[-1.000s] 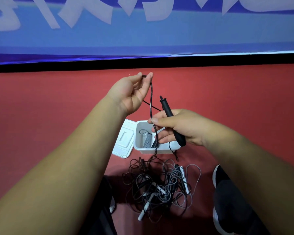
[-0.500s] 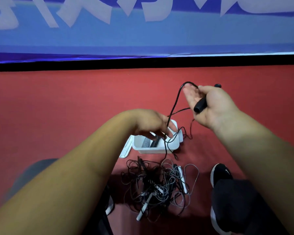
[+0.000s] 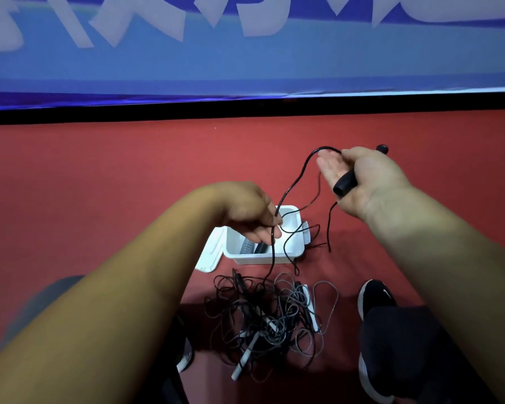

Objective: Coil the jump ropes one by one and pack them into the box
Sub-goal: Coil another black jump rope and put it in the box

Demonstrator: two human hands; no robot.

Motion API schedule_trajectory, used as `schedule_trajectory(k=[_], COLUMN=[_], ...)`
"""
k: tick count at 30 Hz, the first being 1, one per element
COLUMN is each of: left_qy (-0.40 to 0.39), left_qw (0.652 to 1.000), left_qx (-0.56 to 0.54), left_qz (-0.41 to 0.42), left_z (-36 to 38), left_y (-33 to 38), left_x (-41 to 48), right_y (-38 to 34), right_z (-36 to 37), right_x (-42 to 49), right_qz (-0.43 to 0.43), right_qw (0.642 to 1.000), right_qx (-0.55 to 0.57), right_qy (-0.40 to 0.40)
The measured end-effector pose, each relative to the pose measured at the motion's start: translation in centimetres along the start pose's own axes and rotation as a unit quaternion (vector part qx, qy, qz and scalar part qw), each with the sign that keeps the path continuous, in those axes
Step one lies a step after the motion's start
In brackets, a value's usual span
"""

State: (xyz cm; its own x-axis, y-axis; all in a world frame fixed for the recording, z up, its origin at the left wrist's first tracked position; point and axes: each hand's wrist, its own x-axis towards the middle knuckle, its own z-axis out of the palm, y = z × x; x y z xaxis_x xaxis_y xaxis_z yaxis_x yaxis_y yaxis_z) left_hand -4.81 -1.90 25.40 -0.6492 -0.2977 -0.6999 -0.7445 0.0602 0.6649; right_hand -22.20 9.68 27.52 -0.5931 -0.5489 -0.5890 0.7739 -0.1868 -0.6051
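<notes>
My right hand (image 3: 365, 182) is raised to the right of the box and grips the black handle (image 3: 345, 184) of a black jump rope, whose cord (image 3: 292, 186) arcs over my fingers and runs down. My left hand (image 3: 251, 211) hovers over the white box (image 3: 292, 253) and pinches that cord lower down. Below my left hand the cord drops into a tangled pile of black and grey jump ropes (image 3: 270, 319) on the red floor. Inside the box lie grey and black ribbed handles (image 3: 252, 246).
The box's white lid (image 3: 210, 255) hangs open at its left side. My black shoes (image 3: 375, 297) and dark trouser legs flank the pile. A black strip and a blue banner (image 3: 245, 59) bound the floor at the back.
One second ago my left hand was high and my right hand low over the box. They have swapped: the right rose to the right with the handle, the left dropped to the box.
</notes>
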Motion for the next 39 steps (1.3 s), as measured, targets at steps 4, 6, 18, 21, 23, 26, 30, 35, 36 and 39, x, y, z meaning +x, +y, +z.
schedule_trajectory(k=[4,6,18,21,23,26,30,35,36,39], left_qy=[0.035,0.055,0.045,0.024,-0.005,-0.036,0.007,0.152,0.171,0.196], left_qw=[0.991,0.976,0.834,0.808,0.791,0.765,0.736,0.696,0.712,0.803], left_qx=[-0.128,-0.209,-0.535,-0.562,-0.577,-0.596,-0.624,-0.655,-0.638,-0.534], left_qz=[0.007,0.013,0.126,0.173,0.204,0.241,0.263,0.252,0.240,0.177], left_z=[-0.6,-1.0,-3.1,-3.7,-3.8,-4.1,-4.8,-6.4,-6.7,-6.7], left_y=[1.0,1.3,2.4,2.4,2.5,2.7,2.2,0.9,0.6,0.6], left_x=[-0.5,-0.5,-2.3,-2.9,-3.5,-4.2,-3.8,-2.7,-2.5,-1.7], right_y=[0.6,1.1,4.8,5.7,6.2,6.8,7.1,6.8,6.7,6.3], right_z=[0.0,-0.2,-1.5,-1.5,-1.3,-0.7,-0.1,-0.1,-0.1,0.3], right_x=[0.0,0.3,1.4,1.0,0.7,0.4,-0.8,-1.9,-2.1,-2.7], right_qz=[0.000,-0.003,0.079,0.108,0.130,0.133,0.135,0.081,0.069,0.070], right_qw=[0.995,0.988,0.849,0.849,0.859,0.878,0.864,0.806,0.807,0.853], right_qx=[-0.095,-0.156,-0.521,-0.515,-0.491,-0.446,-0.442,-0.533,-0.532,-0.469], right_qy=[0.007,0.013,-0.038,-0.048,-0.067,-0.113,-0.200,-0.246,-0.245,-0.220])
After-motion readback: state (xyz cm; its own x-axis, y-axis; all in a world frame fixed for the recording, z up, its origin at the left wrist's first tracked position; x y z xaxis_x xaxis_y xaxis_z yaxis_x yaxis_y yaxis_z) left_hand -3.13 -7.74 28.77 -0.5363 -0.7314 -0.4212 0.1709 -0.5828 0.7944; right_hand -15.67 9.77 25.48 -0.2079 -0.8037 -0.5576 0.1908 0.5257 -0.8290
